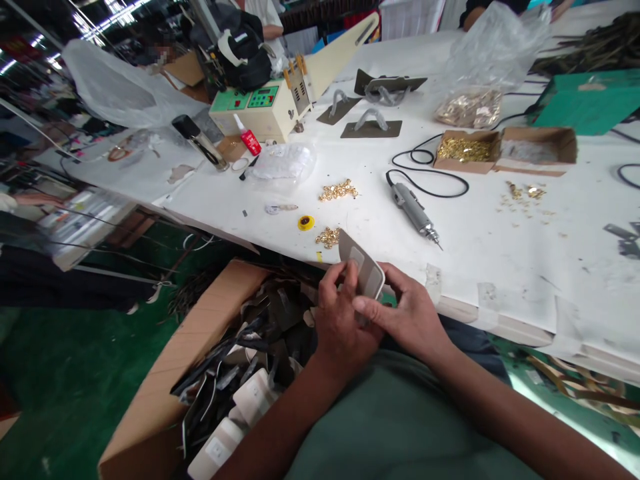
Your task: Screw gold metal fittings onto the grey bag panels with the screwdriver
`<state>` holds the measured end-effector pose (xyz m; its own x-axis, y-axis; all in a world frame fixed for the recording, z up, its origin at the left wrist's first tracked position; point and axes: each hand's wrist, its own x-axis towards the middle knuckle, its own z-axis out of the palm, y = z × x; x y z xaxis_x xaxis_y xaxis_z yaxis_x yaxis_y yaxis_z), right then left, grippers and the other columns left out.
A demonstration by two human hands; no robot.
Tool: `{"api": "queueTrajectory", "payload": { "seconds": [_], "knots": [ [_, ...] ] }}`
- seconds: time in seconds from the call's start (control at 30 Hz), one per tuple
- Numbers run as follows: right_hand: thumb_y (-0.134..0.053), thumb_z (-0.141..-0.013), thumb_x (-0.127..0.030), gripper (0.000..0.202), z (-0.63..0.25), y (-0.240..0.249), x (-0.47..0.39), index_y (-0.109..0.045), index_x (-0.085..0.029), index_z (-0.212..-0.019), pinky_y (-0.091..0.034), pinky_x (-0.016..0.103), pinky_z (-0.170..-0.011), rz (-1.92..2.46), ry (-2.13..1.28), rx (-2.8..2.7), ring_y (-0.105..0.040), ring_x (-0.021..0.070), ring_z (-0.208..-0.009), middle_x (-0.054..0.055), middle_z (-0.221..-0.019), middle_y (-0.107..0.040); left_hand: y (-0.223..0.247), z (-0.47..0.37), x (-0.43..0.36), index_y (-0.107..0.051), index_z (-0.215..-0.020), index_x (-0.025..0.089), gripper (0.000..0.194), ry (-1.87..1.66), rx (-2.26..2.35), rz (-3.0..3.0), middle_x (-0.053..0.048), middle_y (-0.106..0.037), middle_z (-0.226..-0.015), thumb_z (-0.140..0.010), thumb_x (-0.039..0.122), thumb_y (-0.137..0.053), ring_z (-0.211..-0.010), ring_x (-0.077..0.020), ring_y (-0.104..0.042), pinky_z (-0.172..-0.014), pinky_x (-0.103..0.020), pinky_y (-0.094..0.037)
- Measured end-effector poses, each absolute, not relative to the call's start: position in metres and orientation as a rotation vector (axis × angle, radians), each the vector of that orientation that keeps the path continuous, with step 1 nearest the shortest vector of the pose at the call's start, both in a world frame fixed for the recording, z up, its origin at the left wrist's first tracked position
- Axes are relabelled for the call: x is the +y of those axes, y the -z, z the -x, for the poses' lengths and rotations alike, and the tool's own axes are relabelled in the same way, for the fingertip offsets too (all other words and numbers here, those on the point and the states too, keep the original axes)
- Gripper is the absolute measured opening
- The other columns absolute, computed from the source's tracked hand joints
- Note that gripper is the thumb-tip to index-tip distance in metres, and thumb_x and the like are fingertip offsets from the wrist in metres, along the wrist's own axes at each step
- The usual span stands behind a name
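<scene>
Both hands meet at the table's front edge around a flat taupe panel with a pale rim (367, 270). My left hand (343, 320) has its fingers closed on the panel's lower left side. My right hand (407, 310) grips the opposite side, thumb in front and fingers behind. Part of the panel is hidden by the fingers. Just beyond it lies a small pile of gold-coloured metal fittings (327, 237), with a second pile of gold fittings (340, 191) farther back. A grey corded power screwdriver (414, 212) rests to the right.
A cardboard box (165, 360) of dark and pale pieces stands below the table on the left. On the white table (480, 227) are a yellow round item (305, 222), a red bottle (249, 139), dark panels with wrapped handles (373, 127) and a carton of gold pieces (465, 151).
</scene>
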<state>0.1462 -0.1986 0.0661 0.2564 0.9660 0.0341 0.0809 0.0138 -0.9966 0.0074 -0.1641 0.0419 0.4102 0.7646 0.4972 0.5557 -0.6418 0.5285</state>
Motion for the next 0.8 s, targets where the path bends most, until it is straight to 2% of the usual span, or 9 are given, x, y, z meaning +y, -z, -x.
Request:
{"api": "queueTrajectory", "payload": {
  "seconds": [0.1,0.17,0.23,0.33,0.37,0.5,0.67,0.8],
  "knots": [
    [-0.077,-0.084,-0.047,0.038,-0.151,-0.064,-0.195,-0.075,-0.016,-0.107,-0.056,0.031,-0.074,1.293,-1.149,-0.785,-0.07,0.0226,-0.082,0.006,-0.093,-0.077,-0.051,-0.011,-0.166,-0.038,-0.158,0.02,0.097,-0.997,1.137,-2.451,-0.019,-0.048,-0.144,-0.072,0.036,-0.081,-0.128,-0.0362,-0.056,-0.108,-0.049,-0.051],
    [-0.075,-0.085,-0.049,0.037,-0.158,-0.059,-0.193,-0.076,-0.015,-0.101,-0.055,0.029,-0.066,1.242,-1.235,-0.635,-0.069,0.0209,-0.074,0.006,-0.087,-0.077,-0.059,-0.012,-0.161,-0.044,-0.155,0.02,0.095,-0.925,1.059,-2.465,-0.018,-0.051,-0.142,-0.07,0.042,-0.082,-0.125,-0.0359,-0.056,-0.108,-0.049,-0.051],
    [-0.076,-0.084,-0.049,0.036,-0.168,-0.055,-0.19,-0.076,-0.015,-0.096,-0.054,0.028,-0.063,1.227,-1.259,-0.543,-0.068,0.0201,-0.069,0.005,-0.083,-0.077,-0.066,-0.013,-0.151,-0.054,-0.147,0.021,0.075,-0.861,0.957,-2.429,-0.015,-0.055,-0.137,-0.079,0.044,-0.077,-0.125,-0.0331,-0.057,-0.109,-0.048,-0.05],
    [-0.077,-0.081,-0.045,0.033,-0.183,-0.05,-0.185,-0.076,-0.015,-0.096,-0.055,0.03,-0.062,1.247,-1.271,-0.471,-0.07,0.0215,-0.065,0.006,-0.08,-0.078,-0.065,-0.018,-0.127,-0.067,-0.132,0.023,0.042,-0.921,0.949,-2.288,-0.012,-0.06,-0.129,-0.091,0.034,-0.067,-0.125,-0.0282,-0.058,-0.111,-0.046,-0.048],
    [-0.078,-0.08,-0.044,0.034,-0.187,-0.049,-0.183,-0.076,-0.015,-0.098,-0.057,0.031,-0.062,1.252,-1.281,-0.452,-0.07,0.0222,-0.065,0.006,-0.08,-0.078,-0.061,-0.022,-0.118,-0.068,-0.129,0.023,0.04,-0.955,0.991,-2.194,-0.011,-0.061,-0.13,-0.09,0.032,-0.069,-0.124,-0.0274,-0.059,-0.108,-0.044,-0.05],
    [-0.08,-0.076,-0.041,0.037,-0.202,-0.042,-0.177,-0.075,-0.014,-0.101,-0.059,0.034,-0.063,1.252,-1.307,-0.412,-0.072,0.0243,-0.065,0.009,-0.081,-0.079,-0.046,-0.04,-0.093,-0.061,-0.134,0.021,0.057,-0.802,0.966,-1.682,-0.011,-0.069,-0.129,-0.082,0.033,-0.078,-0.109,-0.0244,-0.068,-0.084,-0.032,-0.059],
    [-0.08,-0.074,-0.041,0.033,-0.222,-0.035,-0.175,-0.074,-0.014,-0.092,-0.056,0.032,-0.059,1.36,-1.356,-0.49,-0.071,0.0236,-0.066,0.009,-0.078,-0.077,-0.037,-0.059,-0.083,-0.075,-0.105,0.015,0.038,-0.563,0.872,-1.444,-0.006,-0.079,-0.095,-0.076,0.039,-0.082,-0.085,-0.0223,-0.073,-0.072,-0.029,-0.057],
    [-0.077,-0.076,-0.044,0.032,-0.236,-0.033,-0.175,-0.074,-0.015,-0.088,-0.055,0.03,-0.058,1.521,-1.36,-0.555,-0.069,0.0216,-0.064,0.008,-0.077,-0.077,-0.023,-0.073,-0.077,-0.078,-0.096,0.013,0.036,-0.469,0.904,-1.34,-0.006,-0.079,-0.088,-0.07,0.037,-0.086,-0.079,-0.0231,-0.072,-0.068,-0.03,-0.056]
  ]
}}
